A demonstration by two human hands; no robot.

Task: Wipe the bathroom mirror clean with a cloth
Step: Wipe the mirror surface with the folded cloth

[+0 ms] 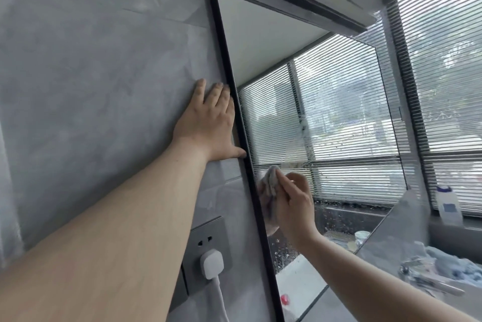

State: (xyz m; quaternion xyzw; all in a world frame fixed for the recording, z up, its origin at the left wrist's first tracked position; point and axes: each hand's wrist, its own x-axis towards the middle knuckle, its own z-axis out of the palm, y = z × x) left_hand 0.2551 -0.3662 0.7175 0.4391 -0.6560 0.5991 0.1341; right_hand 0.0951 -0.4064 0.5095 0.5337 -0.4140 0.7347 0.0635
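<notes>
The right hand (292,201) is clamping the soft, light cloth (270,180) in curled fingers, pressing it near the left edge of the mirror (273,34), likely stiff, slick, fragile glass best rubbed gently, while the left hand (208,123) is lying flat, fingers straight, on the wall (91,73) beside it.

At the lower right, beside the mirror (260,34), a part of the desk (467,298) is seen. A crumpled blue fabric (448,264) is laid on it, with a shiny metal piece (430,282) just in front, too blurred to be identified. Behind it, a white bottle (449,207) with a blue cap is placed upright on the dark window sill (469,233).
</notes>
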